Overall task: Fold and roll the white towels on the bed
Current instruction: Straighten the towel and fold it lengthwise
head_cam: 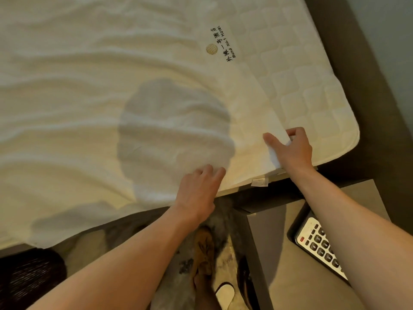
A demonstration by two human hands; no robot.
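Note:
A large white towel [93,92] lies spread and rippled over the bed, with a printed hotel logo near its far right edge. My left hand [199,189] lies flat on the towel's near edge, fingers straight. My right hand [290,148] grips the towel's near right corner, thumb on top and fingers curled beneath the fabric. The quilted mattress pad [312,101] shows bare to the right of the towel.
A dark bed frame [362,70] borders the mattress on the right. A bedside table [290,276] at lower right carries a remote control [319,245]. Below the bed edge are a patterned rug, my feet and a white slipper [224,294]. A dark object sits at lower left.

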